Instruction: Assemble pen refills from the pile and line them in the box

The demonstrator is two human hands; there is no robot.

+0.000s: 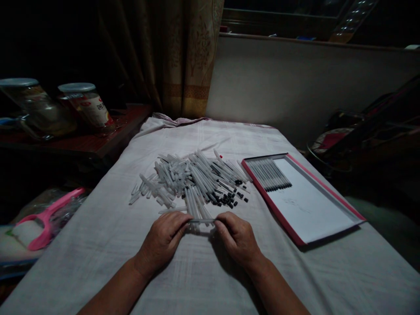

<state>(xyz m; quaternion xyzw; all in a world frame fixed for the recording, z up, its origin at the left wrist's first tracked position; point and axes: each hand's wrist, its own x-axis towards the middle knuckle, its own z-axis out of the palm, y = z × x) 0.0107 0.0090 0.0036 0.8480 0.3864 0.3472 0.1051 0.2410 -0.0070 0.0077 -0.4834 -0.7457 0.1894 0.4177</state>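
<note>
Between my two hands a thin, pale pen point(202, 221) lies level, just in front of a heap of pen parts. My left hand point(164, 234) pinches its left end, and my right hand point(238, 236) grips the right end; both tips are hidden by fingers. Clear pen barrels point(200, 175) and whitish caps point(169, 173) make up most of the heap. Small black plugs point(226, 199) are scattered at its right side. To the right sits a shallow red-edged box point(328, 205), with a row of black-tipped pens point(269, 174) lined up inside it.
A white checked cloth point(183, 280) covers the surface. At left, a dark red side table point(114, 140) bears a lidded jar point(88, 107) and a glass mug point(49, 118); a pink-handled object point(49, 218) lies below. A curtain point(183, 57) hangs behind.
</note>
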